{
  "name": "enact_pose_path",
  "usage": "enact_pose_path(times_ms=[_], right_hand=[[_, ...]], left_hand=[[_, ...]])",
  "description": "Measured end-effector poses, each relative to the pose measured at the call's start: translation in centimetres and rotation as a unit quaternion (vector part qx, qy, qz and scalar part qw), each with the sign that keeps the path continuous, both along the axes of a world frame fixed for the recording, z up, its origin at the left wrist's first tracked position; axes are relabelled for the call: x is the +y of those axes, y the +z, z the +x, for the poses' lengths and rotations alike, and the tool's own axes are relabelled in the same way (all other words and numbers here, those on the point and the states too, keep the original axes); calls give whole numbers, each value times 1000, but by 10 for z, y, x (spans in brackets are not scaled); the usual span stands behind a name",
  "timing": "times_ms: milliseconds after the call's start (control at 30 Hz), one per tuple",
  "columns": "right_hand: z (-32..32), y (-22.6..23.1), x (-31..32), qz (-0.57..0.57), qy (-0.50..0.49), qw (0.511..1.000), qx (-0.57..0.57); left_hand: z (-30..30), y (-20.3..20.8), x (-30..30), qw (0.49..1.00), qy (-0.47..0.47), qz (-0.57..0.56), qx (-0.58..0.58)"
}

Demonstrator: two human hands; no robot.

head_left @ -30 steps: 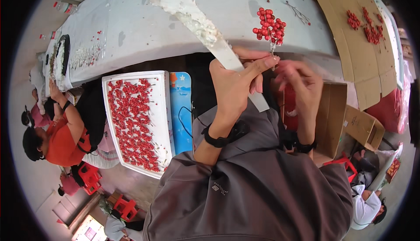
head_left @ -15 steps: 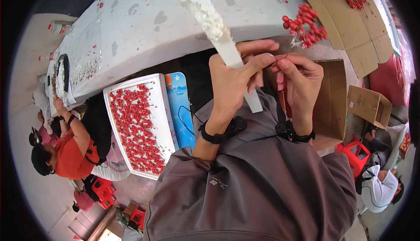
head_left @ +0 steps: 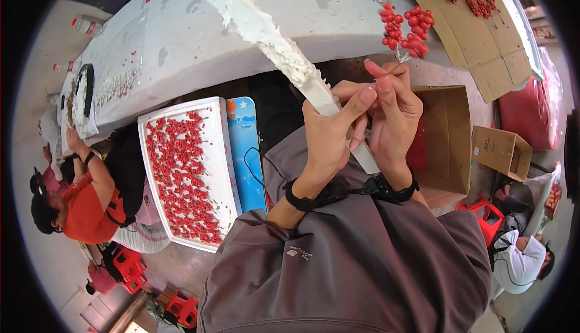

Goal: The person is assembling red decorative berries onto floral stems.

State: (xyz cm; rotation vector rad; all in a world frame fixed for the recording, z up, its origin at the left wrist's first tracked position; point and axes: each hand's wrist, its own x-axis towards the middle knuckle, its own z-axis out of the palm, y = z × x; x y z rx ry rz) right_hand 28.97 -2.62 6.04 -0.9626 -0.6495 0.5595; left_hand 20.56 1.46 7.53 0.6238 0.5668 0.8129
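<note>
White tray (head_left: 148,129) is packed with loose red berries (head_left: 181,182) — the open cardboard box (head_left: 450,140) holds something red too. Left hand (head_left: 329,143) fingers clamp a long white foam strip (head_left: 272,40) — rough, crumbly-looking — while right hand (head_left: 393,112) pinches the stem of a red berry sprig (head_left: 405,28) above the table edge.

We see a long white table (head_left: 181,31) under even daylight, flattened cardboard (head_left: 477,43) at its far end, an open cardboard box (head_left: 450,134) below, red plastic stools (head_left: 127,266) on the pale floor (head_left: 54,260).
</note>
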Motion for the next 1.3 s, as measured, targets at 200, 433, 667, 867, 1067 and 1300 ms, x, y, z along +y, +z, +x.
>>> enact_pose_path(times_ms=[200, 433, 667, 867, 1067, 1300], right_hand=[[-9, -2, 4, -1, 35, 997, -69], [-20, -14, 7, -18, 39, 995, -90], [-29, -9, 17, 15, 27, 995, -95], [-3, -18, -7, -162, 78, 980, -85], [95, -99, -104, -401, 112, 887, -197], [205, -271, -278, -611, 54, 779, 133]], left_hand=[[-16, 13, 8, 1000, 10, 16, 16], [-30, 16, 22, 1000, -4, -13, 21], [-32, 11, 28, 999, 14, -39, 9], [-27, 8, 29, 997, 45, -18, 52], [-11, 0, 16, 999, 23, 21, 39], [34, -38, -7, 996, -88, 15, 27]])
